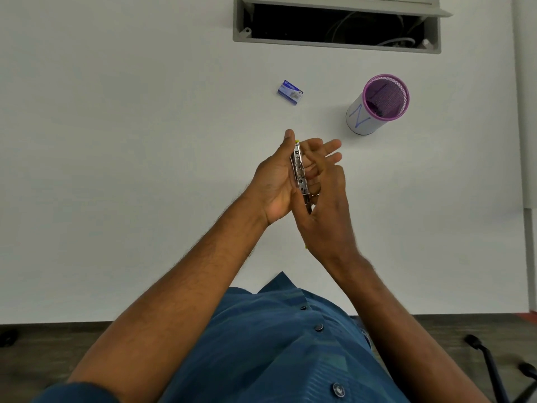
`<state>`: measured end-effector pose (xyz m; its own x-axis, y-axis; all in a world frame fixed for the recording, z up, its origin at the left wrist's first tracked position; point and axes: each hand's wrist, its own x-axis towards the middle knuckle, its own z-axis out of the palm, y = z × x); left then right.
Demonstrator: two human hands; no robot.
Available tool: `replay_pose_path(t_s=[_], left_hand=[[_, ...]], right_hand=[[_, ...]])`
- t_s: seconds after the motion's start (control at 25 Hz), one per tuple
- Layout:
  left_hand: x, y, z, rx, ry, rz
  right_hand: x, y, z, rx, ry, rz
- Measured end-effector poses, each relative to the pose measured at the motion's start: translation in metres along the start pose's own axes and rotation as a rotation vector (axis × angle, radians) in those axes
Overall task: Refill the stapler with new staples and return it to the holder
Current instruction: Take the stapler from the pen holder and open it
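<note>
**Stapler held between both hands above the table**

Head view: the person holds both hands together over the middle of the white table (pixel 116 141). The left hand (pixel 273 181) is palm-up and turned inward, its thumb pointing to the far side, and it cradles the stapler (pixel 299 173), whose metal underside with its holes faces the camera. A sliver of yellow-green shows at the stapler's far tip. The right hand (pixel 325 205) presses against the stapler from the right, back of the hand toward the camera; its fingers (pixel 331 148) stretch out nearly straight past the stapler's far end, only loosely spread. The left fingers curl narrowly around the stapler's body.

Farther off, just beyond the hands, a small blue staple box (pixel 290 92) lies flat on the table, apart from everything else. To its right stands the holder (pixel 377 104), a purple mesh cup wrapped in white paper with a blue mark; something dark lies at its bottom. At the far edge an open cable hatch (pixel 337 21) shows wires inside. A blue buttoned shirt (pixel 276 344) fills the near edge.
</note>
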<state>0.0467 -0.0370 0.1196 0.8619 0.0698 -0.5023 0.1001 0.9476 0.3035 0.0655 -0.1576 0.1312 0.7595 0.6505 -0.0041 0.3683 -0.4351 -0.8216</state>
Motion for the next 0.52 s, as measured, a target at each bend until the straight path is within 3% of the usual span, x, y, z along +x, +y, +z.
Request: replay_pose_path(t_s=[0.2,0.52], left_hand=[[0.001,-0.007,-0.012,0.054,0.027,-0.025],[0.0,-0.015,-0.017,-0.007,0.092,-0.058]], right_hand=[[0.001,0.003,0.005,-0.186,-0.114,-0.019],[0.008,-0.003,0.0,-0.223,-0.17,0.003]])
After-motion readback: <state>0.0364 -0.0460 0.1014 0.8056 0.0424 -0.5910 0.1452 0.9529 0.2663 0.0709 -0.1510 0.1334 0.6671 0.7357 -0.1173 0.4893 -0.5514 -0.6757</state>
